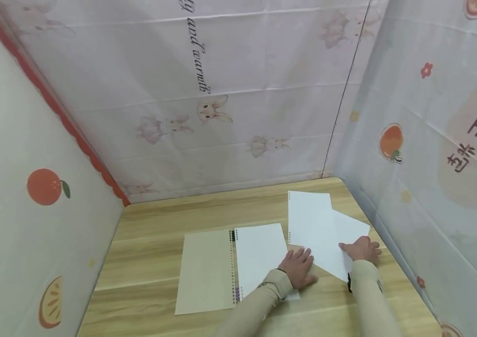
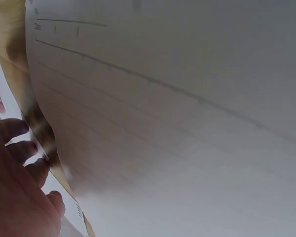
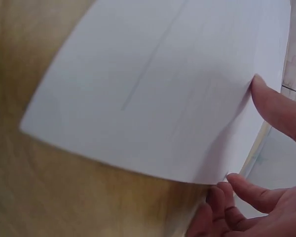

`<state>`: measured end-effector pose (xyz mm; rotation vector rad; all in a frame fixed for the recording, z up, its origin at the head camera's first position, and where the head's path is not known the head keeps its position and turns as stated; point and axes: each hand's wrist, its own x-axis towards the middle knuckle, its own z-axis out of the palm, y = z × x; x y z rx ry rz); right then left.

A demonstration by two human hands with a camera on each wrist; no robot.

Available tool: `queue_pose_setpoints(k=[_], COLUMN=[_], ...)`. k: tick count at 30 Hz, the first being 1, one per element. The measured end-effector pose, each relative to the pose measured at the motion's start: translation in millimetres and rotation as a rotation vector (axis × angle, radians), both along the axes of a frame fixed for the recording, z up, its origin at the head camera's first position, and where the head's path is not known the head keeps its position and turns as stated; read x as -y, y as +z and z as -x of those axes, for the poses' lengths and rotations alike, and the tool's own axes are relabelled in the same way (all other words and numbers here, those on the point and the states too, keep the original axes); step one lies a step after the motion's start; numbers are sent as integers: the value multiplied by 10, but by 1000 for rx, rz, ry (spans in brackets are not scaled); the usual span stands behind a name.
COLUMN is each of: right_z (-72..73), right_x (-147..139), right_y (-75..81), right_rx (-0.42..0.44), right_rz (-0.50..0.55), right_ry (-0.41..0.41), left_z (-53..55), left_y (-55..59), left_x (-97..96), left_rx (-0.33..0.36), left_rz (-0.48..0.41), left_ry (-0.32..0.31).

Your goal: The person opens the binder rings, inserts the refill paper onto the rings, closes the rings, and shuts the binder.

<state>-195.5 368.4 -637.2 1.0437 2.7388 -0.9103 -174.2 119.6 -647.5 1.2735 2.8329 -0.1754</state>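
Note:
On the table lies an opened notebook, its plain beige cover (image 1: 205, 271) at left and a white page (image 1: 259, 255) with punched holes at right. My left hand (image 1: 299, 268) rests on that page's right edge, fingers spread, tips near the loose sheets. A loose white sheet (image 1: 307, 210) with holes down its left side overlaps a tilted white sheet (image 1: 354, 224). My right hand (image 1: 363, 249) pinches the tilted sheet at its right edge; the right wrist view shows its thumb and fingers there. In the left wrist view, a page (image 2: 177, 118) with printed lines fills most of the picture.
The light wood table (image 1: 146, 252) has a rounded far right corner. Printed cloth walls (image 1: 238, 154) stand behind it and on both sides; the right one (image 1: 394, 187) runs close beside my right hand.

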Motion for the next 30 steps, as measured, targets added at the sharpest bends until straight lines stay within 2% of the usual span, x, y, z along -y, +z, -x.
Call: queue_pose_setpoints(k=[4, 10, 15, 18, 24, 30], right_z=[14, 0, -47, -94, -245, -347], right_x=[41, 44, 9, -19, -53, -57], right_y=[19, 52, 32, 16, 3, -4], right_rx=[-10, -5, -19, -65, -224, -261], right_rz=[6, 18, 8, 4, 126, 203], right_ry=[4, -2, -6, -28, -41, -28], left_z=[3, 24, 59, 63, 22, 30], left_y=[-7, -22, -136, -194, -133, -70], left_x=[12, 16, -6, -18, -7, 9], left_rx=[-12, 27, 31, 18, 18, 40], left_rz=[-6, -2, -7, -17, -14, -22], left_ry=[6, 3, 4, -3, 0, 17])
